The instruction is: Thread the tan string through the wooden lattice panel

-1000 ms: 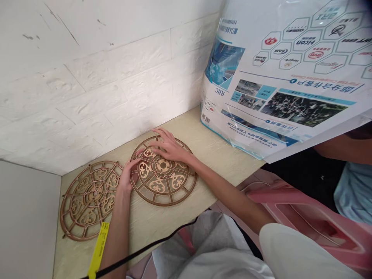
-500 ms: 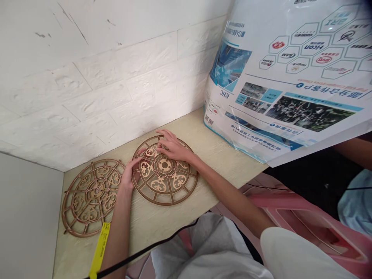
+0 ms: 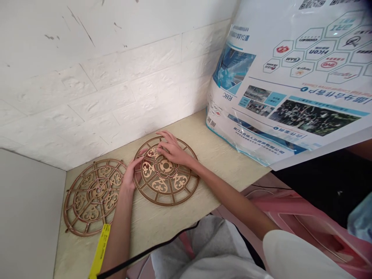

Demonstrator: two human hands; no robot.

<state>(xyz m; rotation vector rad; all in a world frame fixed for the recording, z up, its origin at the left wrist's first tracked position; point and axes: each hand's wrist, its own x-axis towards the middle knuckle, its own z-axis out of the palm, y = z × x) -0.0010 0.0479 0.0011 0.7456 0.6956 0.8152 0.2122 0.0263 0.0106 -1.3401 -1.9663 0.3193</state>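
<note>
A round bronze-coloured openwork disc (image 3: 160, 186), with scroll ornaments between its spokes, lies over the tabletop in front of me. My left hand (image 3: 131, 173) is closed round its left edge, with part of the hand showing through the openings. Over the disc's upper part rests my right hand (image 3: 173, 151), thumb and forefinger pinched together near a scroll ornament. Anything between those fingertips is too small or hidden to make out. To the left, partly behind my left forearm, lies a second openwork disc (image 3: 92, 214) of similar pattern with small tabs on its rim.
A white textured wall (image 3: 116, 93) rises behind the table (image 3: 162, 232). A large printed plastic bag (image 3: 261, 116) stands at the right. A grey panel (image 3: 26, 217) borders the left side. A pink stool (image 3: 293, 209) is below right, and a yellow tag (image 3: 100, 250) hangs by my left forearm.
The view has shifted slightly, so everything sits a little further right. Both hands keep nearly the same places on the disc.
</note>
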